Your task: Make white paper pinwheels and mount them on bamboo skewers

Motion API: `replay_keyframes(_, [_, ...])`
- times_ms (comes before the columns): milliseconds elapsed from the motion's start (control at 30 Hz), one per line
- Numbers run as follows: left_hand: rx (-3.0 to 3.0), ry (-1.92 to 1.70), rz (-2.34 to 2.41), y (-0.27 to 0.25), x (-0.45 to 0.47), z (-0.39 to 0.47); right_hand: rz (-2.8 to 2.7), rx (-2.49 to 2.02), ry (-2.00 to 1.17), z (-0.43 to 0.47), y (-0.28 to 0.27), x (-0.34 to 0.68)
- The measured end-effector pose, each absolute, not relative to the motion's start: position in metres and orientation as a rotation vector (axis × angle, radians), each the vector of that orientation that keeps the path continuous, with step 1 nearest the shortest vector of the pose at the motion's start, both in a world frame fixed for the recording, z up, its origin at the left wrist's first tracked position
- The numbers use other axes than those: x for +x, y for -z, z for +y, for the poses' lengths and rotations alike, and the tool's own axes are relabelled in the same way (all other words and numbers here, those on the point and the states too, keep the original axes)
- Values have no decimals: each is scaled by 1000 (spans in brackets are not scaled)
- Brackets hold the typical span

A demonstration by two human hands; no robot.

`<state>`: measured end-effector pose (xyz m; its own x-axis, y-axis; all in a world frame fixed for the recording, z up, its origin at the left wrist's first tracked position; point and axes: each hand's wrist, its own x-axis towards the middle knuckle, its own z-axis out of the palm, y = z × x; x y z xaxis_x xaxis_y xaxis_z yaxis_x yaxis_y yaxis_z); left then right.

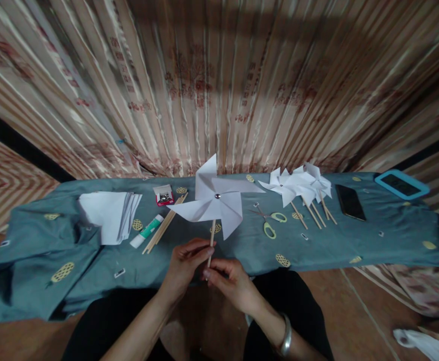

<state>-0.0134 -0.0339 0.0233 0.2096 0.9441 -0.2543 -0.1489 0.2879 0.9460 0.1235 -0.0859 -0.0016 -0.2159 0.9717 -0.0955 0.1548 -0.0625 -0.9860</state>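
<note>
A white paper pinwheel [231,206] with a shiny pin at its centre stands upright in front of me on a thin wooden stick. My left hand [189,260] pinches that stick partway down. Just below, my right hand [229,281] has its fingers closed on the lower end of the same stick. Behind the pinwheel to the left lies a bundle of loose wooden sticks [163,230], partly covered by one blade. Scissors [270,228] with pale green handles rest on the cloth to the right, blades spread.
Across the table lies a blue-green cloth [219,250]. On the left are a stack of white paper [108,215], a glue stick [147,230] and a small red box of pins [164,195]. Several finished pinwheels [298,185], a phone [350,202] and a blue-framed device [402,184] lie right.
</note>
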Motion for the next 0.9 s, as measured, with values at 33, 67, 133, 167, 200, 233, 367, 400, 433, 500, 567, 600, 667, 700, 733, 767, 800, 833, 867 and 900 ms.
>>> replay_keyframes(33, [975, -956, 1060, -23, -14, -33, -1454, -1273, -1341, -86, 0, 128])
replay_keyframes(67, [987, -960, 1055, -22, -15, -32, -1439, -1285, -1308, -86, -1, 133])
replay_keyframes(133, [1008, -971, 1052, -20, -16, -30, -1328, -1320, -1197, -83, -6, 145])
replay_keyframes(167, [1014, -978, 1052, -18, -17, -29, -1243, -1339, -1116, -81, -9, 152])
replay_keyframes(200, [1018, -984, 1052, -17, -17, -29, -1158, -1346, -1036, -78, -12, 158])
replay_keyframes(233, [1022, -986, 1052, -16, -17, -29, -1103, -1340, -977, -75, -16, 163])
replay_keyframes(367, [1046, -986, 1049, -15, -17, -29, -991, -1230, -909, -56, -36, 173])
replay_keyframes(400, [1051, -991, 1051, -16, -17, -29, -976, -1201, -925, -51, -41, 173])
replay_keyframes(433, [1051, -998, 1052, -16, -17, -28, -958, -1178, -947, -47, -45, 172])
replay_keyframes(500, [1042, -1009, 1054, -17, -17, -27, -916, -1149, -996, -42, -51, 169])
replay_keyframes(567, [1034, -1014, 1056, -18, -17, -27, -872, -1141, -1039, -39, -53, 165])
replay_keyframes(600, [1033, -1015, 1057, -18, -17, -26, -852, -1141, -1057, -39, -54, 163])
replay_keyframes(667, [1036, -1022, 1057, -18, -17, -26, -823, -1142, -1084, -39, -55, 160])
replay_keyframes(700, [1038, -1024, 1057, -18, -17, -26, -816, -1144, -1095, -39, -55, 159])
replay_keyframes(733, [1041, -1026, 1055, -18, -16, -26, -812, -1147, -1104, -39, -55, 158])
replay_keyframes(767, [1043, -1029, 1053, -18, -16, -26, -813, -1152, -1110, -40, -56, 156])
replay_keyframes(800, [1046, -1032, 1052, -18, -16, -26, -817, -1158, -1116, -40, -56, 155])
replay_keyframes(833, [1049, -1038, 1052, -18, -16, -26, -823, -1165, -1119, -40, -55, 154])
replay_keyframes(867, [1050, -1044, 1052, -18, -16, -26, -830, -1172, -1119, -40, -55, 152])
replay_keyframes(900, [1048, -1050, 1052, -17, -16, -26, -838, -1177, -1116, -40, -54, 151])
